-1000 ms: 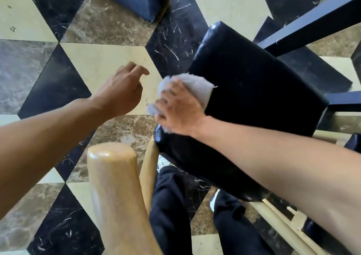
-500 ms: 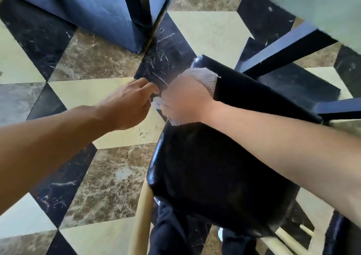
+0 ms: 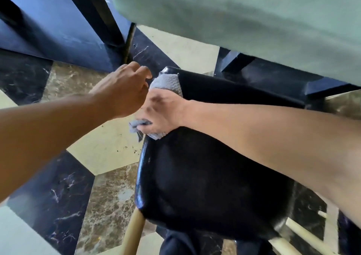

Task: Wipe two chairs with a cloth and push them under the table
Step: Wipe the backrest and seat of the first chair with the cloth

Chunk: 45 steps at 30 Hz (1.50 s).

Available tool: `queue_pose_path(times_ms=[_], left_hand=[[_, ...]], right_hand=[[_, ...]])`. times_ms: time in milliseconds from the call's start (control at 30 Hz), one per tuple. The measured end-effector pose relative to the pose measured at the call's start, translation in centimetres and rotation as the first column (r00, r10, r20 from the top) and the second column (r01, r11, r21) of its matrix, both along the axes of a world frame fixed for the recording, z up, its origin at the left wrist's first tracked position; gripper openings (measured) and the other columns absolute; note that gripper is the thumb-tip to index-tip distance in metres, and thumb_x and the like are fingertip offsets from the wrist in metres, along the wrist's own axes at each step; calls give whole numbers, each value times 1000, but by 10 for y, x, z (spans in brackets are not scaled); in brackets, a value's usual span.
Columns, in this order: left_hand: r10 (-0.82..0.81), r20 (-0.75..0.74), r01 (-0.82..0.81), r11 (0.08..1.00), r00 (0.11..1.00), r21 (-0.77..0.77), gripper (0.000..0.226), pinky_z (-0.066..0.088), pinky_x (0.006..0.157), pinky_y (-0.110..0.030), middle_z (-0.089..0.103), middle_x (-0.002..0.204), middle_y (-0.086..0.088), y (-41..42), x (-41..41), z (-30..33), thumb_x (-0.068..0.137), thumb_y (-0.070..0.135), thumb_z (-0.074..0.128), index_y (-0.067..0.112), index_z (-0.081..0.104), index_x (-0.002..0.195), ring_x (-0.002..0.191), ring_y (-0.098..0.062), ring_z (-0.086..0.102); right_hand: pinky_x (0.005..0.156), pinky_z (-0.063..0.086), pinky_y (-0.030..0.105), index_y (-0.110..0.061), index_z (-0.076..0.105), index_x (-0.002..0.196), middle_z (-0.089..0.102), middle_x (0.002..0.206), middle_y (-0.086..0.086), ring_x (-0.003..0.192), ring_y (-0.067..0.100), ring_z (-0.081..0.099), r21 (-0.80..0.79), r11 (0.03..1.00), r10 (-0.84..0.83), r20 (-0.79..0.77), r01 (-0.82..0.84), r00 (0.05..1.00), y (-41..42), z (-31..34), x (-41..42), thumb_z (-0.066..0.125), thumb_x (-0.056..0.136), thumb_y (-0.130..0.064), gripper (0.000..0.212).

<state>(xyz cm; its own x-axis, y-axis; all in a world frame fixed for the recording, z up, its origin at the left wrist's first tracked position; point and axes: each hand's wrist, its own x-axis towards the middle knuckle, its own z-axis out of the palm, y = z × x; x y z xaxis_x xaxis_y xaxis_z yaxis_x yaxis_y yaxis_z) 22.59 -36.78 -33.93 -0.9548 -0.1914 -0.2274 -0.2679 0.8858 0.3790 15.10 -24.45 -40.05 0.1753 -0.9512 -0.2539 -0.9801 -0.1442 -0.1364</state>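
A chair with a glossy black padded seat [image 3: 205, 186] and pale wooden legs stands below me, its far edge at the table. My right hand [image 3: 162, 112] grips a light grey cloth [image 3: 168, 83] on the seat's far left corner. The cloth bunches out above and below that hand. My left hand [image 3: 125, 90] hovers just left of the cloth with its fingers loosely curled and nothing in it. The pale green tabletop [image 3: 244, 20] fills the upper right, over the seat's far edge.
Dark table legs and rails [image 3: 273, 79] run behind the seat. A dark blue block-like base [image 3: 58, 40] stands at the upper left. The floor [image 3: 109, 149] is patterned marble in black, brown and cream. My dark trousers [image 3: 179, 243] show below the seat.
The view has tipped up and forward, so the tabletop now fills the top. My right hand still grips the cloth at the seat's left corner. My left hand has come closer to it.
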Motion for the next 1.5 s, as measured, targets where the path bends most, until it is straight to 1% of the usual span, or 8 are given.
queue_pose_path(times_ms=[133,267,433,733,900,1167,1367,1500], left_hand=[[-54,33,55,998,998,-7,36,49,84,-53,51,116,-18,13,-13,2,97,19,41,11,47,132,106,-36,53],[42,53,-42,999,998,-18,41,47,92,-46,49,132,-12,24,-28,5,99,22,39,17,46,139,121,-32,50],[7,92,-7,1000,996,2,43,44,96,-45,47,135,-11,43,-37,8,99,24,37,19,44,141,126,-30,45],[-153,88,154,988,984,-4,42,44,97,-50,46,136,-10,97,-67,9,98,28,37,21,43,139,125,-33,45],[-185,105,187,982,977,-1,43,43,97,-48,47,134,-8,128,-72,5,96,30,36,23,43,138,125,-32,47],[-130,138,144,985,982,-97,43,42,94,-52,46,131,-17,175,-71,0,97,32,39,15,40,136,116,-39,49],[-173,226,198,976,959,-95,46,38,98,-47,44,138,-12,224,-73,-4,99,38,36,18,38,141,123,-33,43],[-216,244,243,966,945,-86,46,40,98,-48,41,140,-10,262,-83,-5,99,34,37,19,38,142,125,-33,41]], right_hand=[[111,37,46,-19,60,130,58,137,7,128,31,50,-102,896,-423,101,433,900,10,-4,-54,40,96,-55,53],[78,44,37,-26,62,119,69,119,11,107,35,63,5,437,-870,257,900,421,40,-13,-90,38,96,-56,45],[77,43,38,-20,64,111,69,110,9,105,34,61,-112,320,-911,236,941,338,123,-14,-107,39,95,-54,45],[95,46,48,-18,63,112,62,128,6,126,33,49,-129,-168,-978,144,977,-149,274,-10,-141,36,92,-52,48],[113,31,46,-14,66,120,63,129,12,131,36,45,-197,17,-986,157,980,49,234,-11,-110,46,97,-41,41],[124,13,54,-31,43,148,40,159,1,151,35,24,-110,632,-761,98,767,641,200,-12,-76,38,102,-49,50],[115,31,47,-32,50,142,47,147,-1,139,30,38,-142,50,-974,212,989,80,304,-17,-113,41,98,-52,49],[103,41,41,-16,50,139,55,141,12,127,34,52,240,-415,-731,486,878,-479,346,-26,-106,41,103,-45,48]])
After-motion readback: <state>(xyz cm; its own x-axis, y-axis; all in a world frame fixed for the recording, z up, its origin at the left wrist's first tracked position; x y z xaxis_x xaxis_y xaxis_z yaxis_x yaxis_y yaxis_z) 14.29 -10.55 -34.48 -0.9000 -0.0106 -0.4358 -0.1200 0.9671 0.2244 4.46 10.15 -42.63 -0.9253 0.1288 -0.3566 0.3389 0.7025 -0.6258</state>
